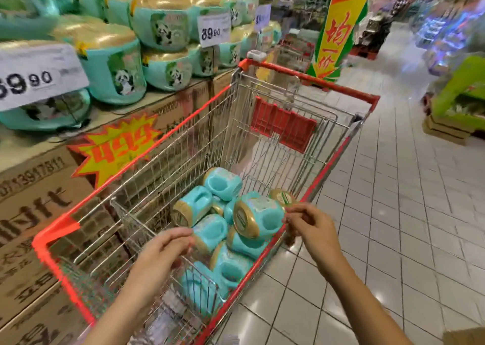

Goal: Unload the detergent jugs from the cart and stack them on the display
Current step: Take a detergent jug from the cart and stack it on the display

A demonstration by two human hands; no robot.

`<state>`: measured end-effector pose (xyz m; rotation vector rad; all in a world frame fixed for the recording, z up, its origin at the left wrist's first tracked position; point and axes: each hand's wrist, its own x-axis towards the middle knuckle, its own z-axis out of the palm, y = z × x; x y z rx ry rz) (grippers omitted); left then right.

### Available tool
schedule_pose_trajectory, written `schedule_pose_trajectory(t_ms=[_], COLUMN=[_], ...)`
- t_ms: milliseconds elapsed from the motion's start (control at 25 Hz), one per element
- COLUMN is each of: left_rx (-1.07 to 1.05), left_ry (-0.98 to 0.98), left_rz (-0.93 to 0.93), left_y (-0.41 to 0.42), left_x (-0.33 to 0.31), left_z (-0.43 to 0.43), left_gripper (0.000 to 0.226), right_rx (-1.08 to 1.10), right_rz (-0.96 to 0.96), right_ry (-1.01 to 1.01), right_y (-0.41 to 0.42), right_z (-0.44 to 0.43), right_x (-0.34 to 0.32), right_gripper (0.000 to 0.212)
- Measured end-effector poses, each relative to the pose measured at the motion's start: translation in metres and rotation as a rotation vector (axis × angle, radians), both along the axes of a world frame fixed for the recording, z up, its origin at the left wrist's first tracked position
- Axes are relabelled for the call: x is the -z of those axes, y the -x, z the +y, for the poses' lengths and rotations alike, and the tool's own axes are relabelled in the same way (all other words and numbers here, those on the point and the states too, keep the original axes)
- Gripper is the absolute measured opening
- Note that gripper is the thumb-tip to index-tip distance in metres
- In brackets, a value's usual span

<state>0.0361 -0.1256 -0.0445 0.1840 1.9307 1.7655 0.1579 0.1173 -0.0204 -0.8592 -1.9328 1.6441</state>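
Several turquoise detergent jugs with gold caps lie piled on their sides in the near end of a wire shopping cart (315, 82) with red trim. The topmost jug (262, 213) lies tilted, cap towards me. My left hand (162, 250) hovers over the cart with loosely curled fingers, just left of a jug (210, 231), and holds nothing. My right hand (312, 226) is at the cart's right rim, fingertips beside the topmost jug; contact is unclear. The display (115, 74) on the left carries stacked jugs with panda labels.
The display rests on cardboard cartons (39, 200) with a starburst price tag (115, 147). White price signs (39, 74) stand among the jugs. A tiled aisle (393, 213) runs along the right. A yellow-red banner (338, 32) and a green stand (459, 87) lie beyond.
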Motion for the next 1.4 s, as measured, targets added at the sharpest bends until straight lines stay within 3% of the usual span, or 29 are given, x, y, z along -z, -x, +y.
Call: schedule_pose_trajectory(t_ms=[280, 400, 520, 600, 640, 680, 760, 840, 1000, 1080, 1160, 1400], left_rx=[-0.222, -0.320, -0.511, -0.498, -0.486, -0.471, -0.379, -0.264, -0.292, -0.324, -0.379, -0.742], left_ry=[-0.023, -0.018, -0.003, 0.014, 0.049, 0.108, 0.186, 0.217, 0.189, 0.213, 0.188, -0.091], left_rz=[-0.285, -0.442, -0.609, -0.712, -0.717, -0.707, -0.693, -0.671, -0.637, -0.654, -0.651, -0.589], left_y=[0.074, 0.091, 0.099, 0.087, 0.080, 0.074, 0.061, 0.052, 0.041, 0.041, 0.044, 0.068], left_x=[0.056, 0.093, 0.129, 0.153, 0.167, 0.182, 0.207, 0.226, 0.252, 0.255, 0.250, 0.217], left_z=[0.120, 0.171, 0.217, 0.243, 0.253, 0.261, 0.267, 0.268, 0.277, 0.281, 0.277, 0.267], left_gripper=[0.008, 0.011, 0.005, 0.008, 0.019, 0.043, 0.107, 0.135, 0.100, 0.080, 0.073, 0.040], right_rx=[-0.183, -0.426, -0.735, -0.876, -0.924, -0.958, -1.047, -1.135, -1.146, -1.166, -1.173, -1.201], right_rz=[-0.250, -0.422, -0.624, -0.733, -0.773, -0.803, -0.855, -0.930, -1.075, -1.084, -1.045, -1.026], right_ry=[-0.034, -0.165, -0.323, -0.365, -0.351, -0.316, -0.212, -0.161, 0.100, 0.146, 0.165, 0.280], right_y=[0.156, 0.224, 0.275, 0.292, 0.298, 0.301, 0.301, 0.297, 0.288, 0.288, 0.292, 0.288], right_z=[0.135, 0.184, 0.225, 0.241, 0.247, 0.251, 0.254, 0.255, 0.257, 0.259, 0.259, 0.247], right_x=[0.037, 0.086, 0.137, 0.168, 0.183, 0.197, 0.220, 0.241, 0.262, 0.267, 0.268, 0.249], right_gripper=[0.021, 0.006, 0.015, 0.017, 0.024, 0.031, 0.043, 0.054, 0.066, 0.066, 0.059, 0.064])
